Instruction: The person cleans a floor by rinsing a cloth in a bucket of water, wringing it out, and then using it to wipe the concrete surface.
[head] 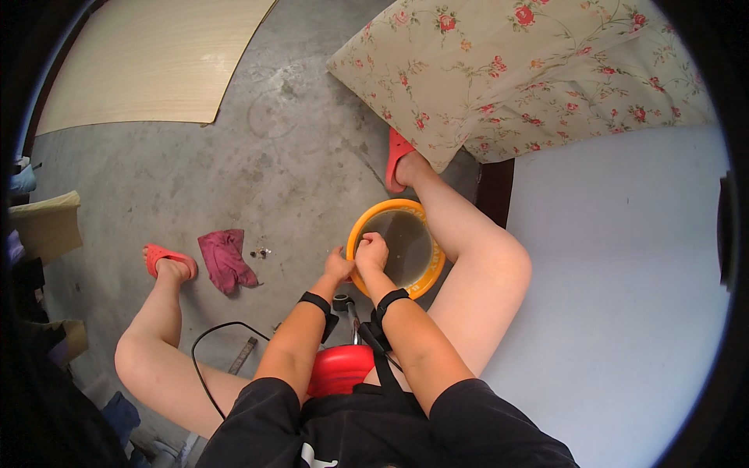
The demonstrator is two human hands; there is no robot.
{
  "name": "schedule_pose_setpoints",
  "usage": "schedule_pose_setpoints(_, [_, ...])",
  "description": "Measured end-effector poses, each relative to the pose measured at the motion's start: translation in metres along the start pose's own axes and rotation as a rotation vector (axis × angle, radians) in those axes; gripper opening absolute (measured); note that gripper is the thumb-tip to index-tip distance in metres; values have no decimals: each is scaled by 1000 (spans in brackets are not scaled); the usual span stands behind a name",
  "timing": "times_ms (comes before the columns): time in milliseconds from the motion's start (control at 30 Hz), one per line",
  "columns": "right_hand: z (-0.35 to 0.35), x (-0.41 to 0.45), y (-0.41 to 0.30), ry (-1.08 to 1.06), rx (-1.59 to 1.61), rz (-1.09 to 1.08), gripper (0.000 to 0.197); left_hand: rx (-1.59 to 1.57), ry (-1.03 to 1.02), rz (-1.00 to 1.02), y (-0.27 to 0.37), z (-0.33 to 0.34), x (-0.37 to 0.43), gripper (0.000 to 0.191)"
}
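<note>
An orange plastic basin (435,274) with murky water stands on the floor before me, beside my bent right leg. My right hand (371,253) is over the basin's left part, its fingers curled; whether they hold anything is hidden. Against the outside of the basin's left rim is my left hand (339,265), with the thumb raised; its grip cannot be made out. A crumpled dark pink cloth (226,261) lies on the floor to the left, with a few small dark and shiny bits (260,253) next to it. I sit on a red round seat (341,367) with metal legs.
A floral cloth (445,76) hangs down at the upper right, above a pale flat surface (614,251). A light wooden board (152,58) is at the upper left. Red clogs (169,261) are on my feet. A black cable (202,371) loops over my left thigh.
</note>
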State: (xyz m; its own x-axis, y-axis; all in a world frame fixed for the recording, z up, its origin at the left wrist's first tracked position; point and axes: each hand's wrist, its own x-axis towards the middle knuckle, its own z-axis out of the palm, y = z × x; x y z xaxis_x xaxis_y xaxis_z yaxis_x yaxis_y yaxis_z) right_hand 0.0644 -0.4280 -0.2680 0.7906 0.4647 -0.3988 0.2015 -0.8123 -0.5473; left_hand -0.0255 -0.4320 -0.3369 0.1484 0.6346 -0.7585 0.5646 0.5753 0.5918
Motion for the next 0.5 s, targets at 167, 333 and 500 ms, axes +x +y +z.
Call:
schedule_pose_setpoints(167, [-16, 5, 19, 82, -38, 19, 16, -97, -300, -95, 50, -20, -16, 49])
schedule_pose_setpoints(333, [-31, -10, -4, 149, -161, 62, 24, -30, -343, -97, 45, -59, -8, 31])
schedule_pose_setpoints(500, [-42, -12, -6, 179, -336, 305, 46, -31, -288, -118, 40, -103, -8, 32])
